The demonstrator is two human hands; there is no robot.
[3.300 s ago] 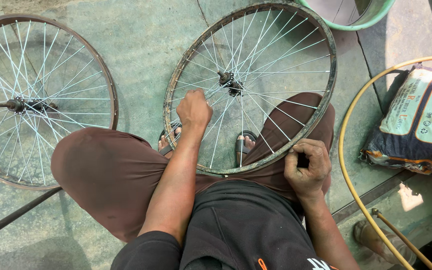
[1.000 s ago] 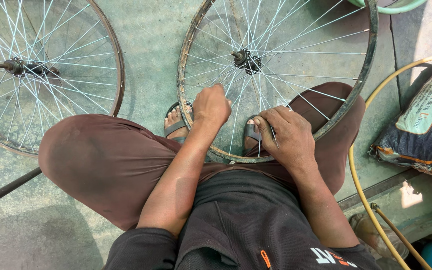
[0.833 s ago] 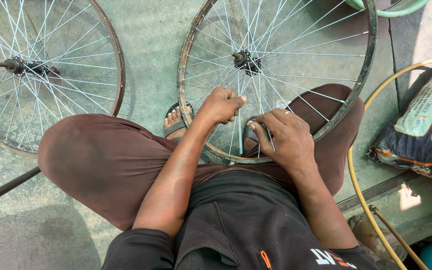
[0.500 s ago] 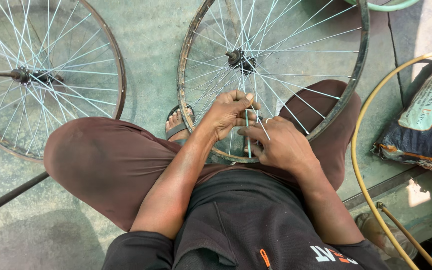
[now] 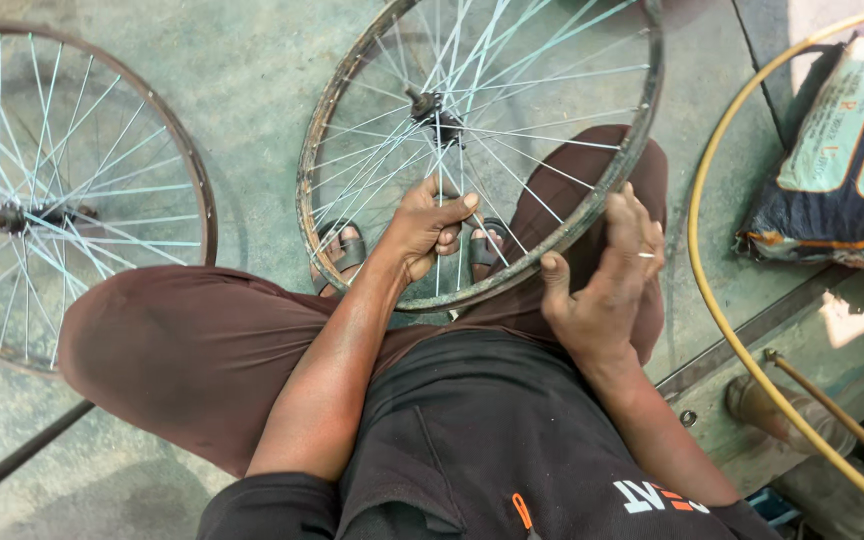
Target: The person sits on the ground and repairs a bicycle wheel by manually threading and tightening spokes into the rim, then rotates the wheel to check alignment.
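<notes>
wheel [image 5: 552, 60] flat, axle pointing up

2 spoked wheels [image 5: 472, 150], 1 sack [image 5: 842, 170], 2 hands [image 5: 427, 225].

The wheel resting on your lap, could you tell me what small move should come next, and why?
Probably bring the right hand back onto the rim. It hangs open just off the wheel, while the left hand alone pinches the spokes near the bottom, so the tilted wheel has little steadying it.
</notes>
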